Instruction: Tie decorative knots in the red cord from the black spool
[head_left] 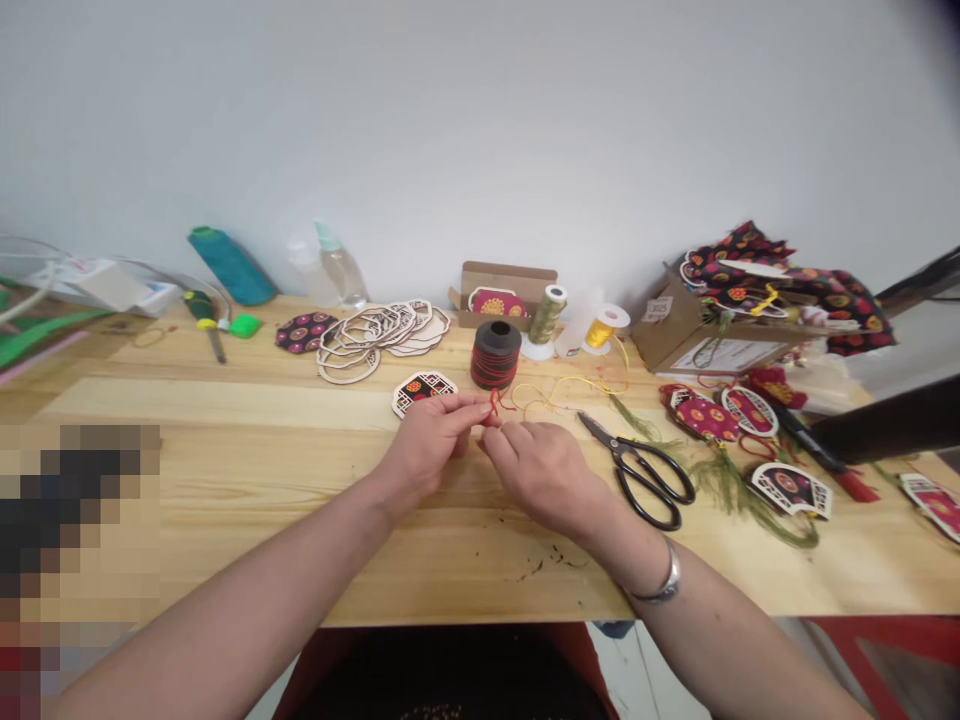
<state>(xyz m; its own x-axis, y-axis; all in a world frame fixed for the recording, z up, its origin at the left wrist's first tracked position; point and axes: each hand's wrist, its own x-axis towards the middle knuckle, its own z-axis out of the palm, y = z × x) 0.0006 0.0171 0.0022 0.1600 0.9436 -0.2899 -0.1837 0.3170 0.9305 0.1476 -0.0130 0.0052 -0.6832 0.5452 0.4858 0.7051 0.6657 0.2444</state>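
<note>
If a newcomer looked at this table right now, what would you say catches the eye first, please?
Probably the left hand and right hand, close together near the middle, with red cord between them. Next come the scissors beside the right hand, and the teal thread cone at the back left.

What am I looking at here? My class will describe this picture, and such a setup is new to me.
There is no machine: these are one person's left hand and right hand, bare, seen by a camera worn on the head, looking forward and down. The left pinches red cord; the right curls close by, its grip partly hidden. On the table lie scissors and pale frames. A spool wound with red stands just beyond the hands; a box sits back right.
</note>
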